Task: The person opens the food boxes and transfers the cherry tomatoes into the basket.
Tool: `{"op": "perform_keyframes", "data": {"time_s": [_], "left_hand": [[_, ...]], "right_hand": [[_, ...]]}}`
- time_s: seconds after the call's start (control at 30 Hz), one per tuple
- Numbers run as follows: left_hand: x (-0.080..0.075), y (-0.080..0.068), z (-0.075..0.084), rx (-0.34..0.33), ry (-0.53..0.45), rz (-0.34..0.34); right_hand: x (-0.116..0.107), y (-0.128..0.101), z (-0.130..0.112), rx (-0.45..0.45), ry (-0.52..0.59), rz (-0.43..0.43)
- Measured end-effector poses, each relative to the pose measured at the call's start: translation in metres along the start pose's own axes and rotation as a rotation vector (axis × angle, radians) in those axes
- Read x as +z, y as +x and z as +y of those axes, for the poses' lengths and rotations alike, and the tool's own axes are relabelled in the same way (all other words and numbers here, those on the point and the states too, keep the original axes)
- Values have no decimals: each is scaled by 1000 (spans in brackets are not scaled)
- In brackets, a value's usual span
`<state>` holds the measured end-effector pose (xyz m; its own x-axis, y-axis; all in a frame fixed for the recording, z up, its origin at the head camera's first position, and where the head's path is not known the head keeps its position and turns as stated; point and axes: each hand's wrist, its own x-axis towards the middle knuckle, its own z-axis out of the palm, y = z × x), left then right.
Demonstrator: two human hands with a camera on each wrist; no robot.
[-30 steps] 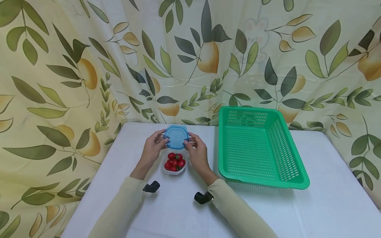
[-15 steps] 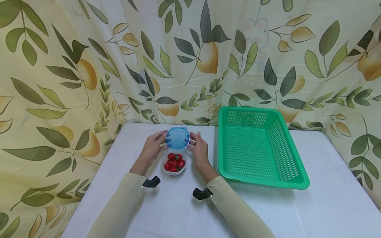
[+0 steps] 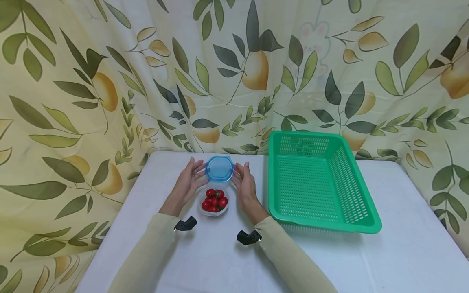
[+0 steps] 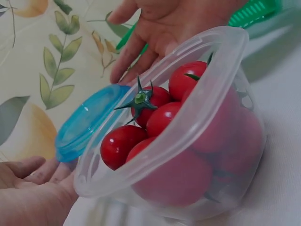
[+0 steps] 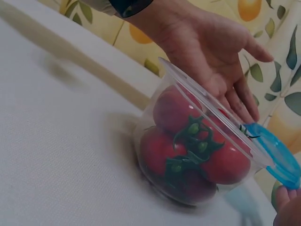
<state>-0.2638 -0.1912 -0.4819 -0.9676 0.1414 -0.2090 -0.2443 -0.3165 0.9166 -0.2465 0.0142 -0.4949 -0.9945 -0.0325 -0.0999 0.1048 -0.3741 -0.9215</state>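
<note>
A translucent blue lid (image 3: pixel 219 169) lies level between the fingertips of both hands, just behind a clear plastic container (image 3: pixel 214 215) of red cherry tomatoes (image 3: pixel 214 201). My left hand (image 3: pixel 187 183) has its palm turned up, with straight fingers at the lid's left edge; the left wrist view shows those fingertips at the underside of the lid (image 4: pixel 89 120). On the other side, my right hand (image 3: pixel 246 187) also has extended fingers, touching the lid's right edge. Some tomatoes (image 5: pixel 225 162) carry green stems. The container has no cover on it and stands on the table.
A large green plastic basket (image 3: pixel 360 195) with perforated walls stands right of the right hand. The table (image 3: pixel 395 252) has a white cloth, and a leaf-and-fruit patterned curtain (image 3: pixel 154 81) hangs behind it. Black wrist devices (image 3: pixel 186 224) jut inward in front of the container.
The fingers of both hands have straightened and the thumbs have come off the lid's top. The lid has shifted slightly right and lies flatter. The tomato container and basket stay put.
</note>
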Motion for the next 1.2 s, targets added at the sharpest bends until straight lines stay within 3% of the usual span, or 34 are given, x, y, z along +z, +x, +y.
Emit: {"op": "perform_keyframes", "data": {"time_s": [0.23, 0.53, 0.87, 1.2], "left_hand": [[0, 2, -5, -47, -24, 6], [0, 2, -9, -115, -14, 5], [-2, 3, -12, -139, 13, 10], [-6, -4, -9, -130, 121, -21]], "right_hand": [[0, 1, 4, 65, -70, 15], [-1, 2, 5, 120, -92, 11], [-1, 0, 6, 168, -82, 20], [4, -3, 1, 140, -337, 64]]}}
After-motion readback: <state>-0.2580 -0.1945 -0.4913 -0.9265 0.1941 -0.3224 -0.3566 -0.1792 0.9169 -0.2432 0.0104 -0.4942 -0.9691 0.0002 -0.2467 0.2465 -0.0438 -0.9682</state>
